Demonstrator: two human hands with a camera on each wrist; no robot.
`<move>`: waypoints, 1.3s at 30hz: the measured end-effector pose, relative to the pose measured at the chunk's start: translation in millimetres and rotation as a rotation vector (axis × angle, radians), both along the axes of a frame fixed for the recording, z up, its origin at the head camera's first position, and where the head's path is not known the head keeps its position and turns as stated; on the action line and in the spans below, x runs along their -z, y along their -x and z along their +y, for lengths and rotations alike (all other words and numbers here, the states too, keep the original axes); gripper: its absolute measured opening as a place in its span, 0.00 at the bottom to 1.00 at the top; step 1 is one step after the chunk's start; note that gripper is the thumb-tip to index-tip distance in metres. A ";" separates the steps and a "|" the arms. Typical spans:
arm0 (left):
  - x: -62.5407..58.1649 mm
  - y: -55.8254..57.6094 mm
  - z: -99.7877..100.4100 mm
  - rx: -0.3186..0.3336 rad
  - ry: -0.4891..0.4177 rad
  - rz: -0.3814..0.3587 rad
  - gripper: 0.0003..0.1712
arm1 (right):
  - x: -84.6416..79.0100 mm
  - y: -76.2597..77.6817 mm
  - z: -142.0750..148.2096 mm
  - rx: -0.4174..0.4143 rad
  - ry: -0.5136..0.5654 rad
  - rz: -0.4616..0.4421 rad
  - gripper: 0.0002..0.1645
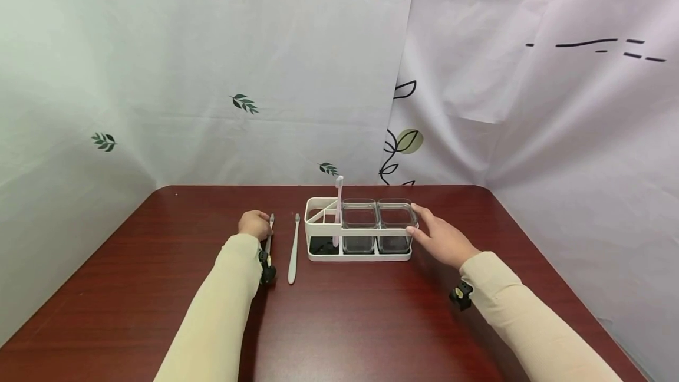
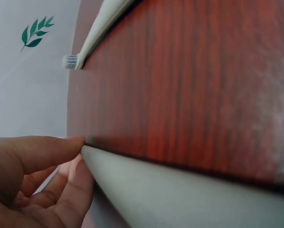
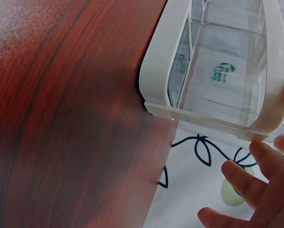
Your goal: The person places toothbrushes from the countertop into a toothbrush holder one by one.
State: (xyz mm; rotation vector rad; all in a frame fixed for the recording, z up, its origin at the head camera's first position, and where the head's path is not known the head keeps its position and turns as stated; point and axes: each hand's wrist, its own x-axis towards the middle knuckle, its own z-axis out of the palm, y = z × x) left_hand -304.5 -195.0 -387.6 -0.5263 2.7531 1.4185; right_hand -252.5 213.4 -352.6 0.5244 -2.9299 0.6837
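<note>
Left of the holder, my left hand (image 1: 254, 225) pinches a pale toothbrush (image 2: 146, 185) between thumb and fingers near its head end. A second pale toothbrush (image 1: 293, 255) lies on the table, between that hand and a white toothbrush holder (image 1: 366, 257). In the holder's left part stands a pink toothbrush (image 1: 339, 196), upright with its head on top. Two clear cups (image 1: 359, 245) sit side by side in the rest of it. My right hand (image 1: 448, 243) is at the holder's right end, thumb and fingertips at the upper rim, the other fingers (image 3: 246, 183) spread.
The dark red wooden table (image 1: 339, 323) ends at the back against a white printed cloth (image 1: 318, 63). More cloth hangs along both sides. Each wrist carries a small black camera (image 1: 461, 295).
</note>
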 end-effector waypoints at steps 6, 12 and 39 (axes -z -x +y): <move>-0.2 0.3 0.0 0.003 0.023 0.015 0.19 | 0.0 -0.1 -1.1 0.004 -0.001 0.000 0.42; 0.8 0.5 -1.8 -0.013 0.049 0.012 0.17 | -0.4 0.1 -2.3 -0.003 -0.003 0.011 0.42; -36.0 0.6 -0.1 0.043 -0.162 0.057 0.28 | 0.0 -2.8 -0.5 0.001 0.001 0.013 0.41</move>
